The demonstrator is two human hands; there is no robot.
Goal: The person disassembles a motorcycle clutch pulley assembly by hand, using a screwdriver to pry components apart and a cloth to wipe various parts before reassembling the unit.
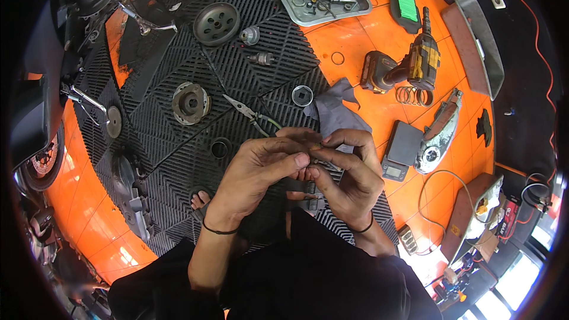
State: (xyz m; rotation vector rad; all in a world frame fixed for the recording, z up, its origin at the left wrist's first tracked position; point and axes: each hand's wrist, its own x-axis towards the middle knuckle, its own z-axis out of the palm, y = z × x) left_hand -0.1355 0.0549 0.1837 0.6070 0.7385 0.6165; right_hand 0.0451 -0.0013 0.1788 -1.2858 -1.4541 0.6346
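Right now a small part (314,147), too hidden to identify, sits pinched between the fingertips of both hands above the black floor mat (178,35). Left hand (261,169) and right hand (347,169) are both clamped on it, thumbs meeting. This looks like fine fitting work; the next move calls for a steady, careful grip. Pliers (240,105), a grey rag (335,109) and a drill (409,65) lie beyond.
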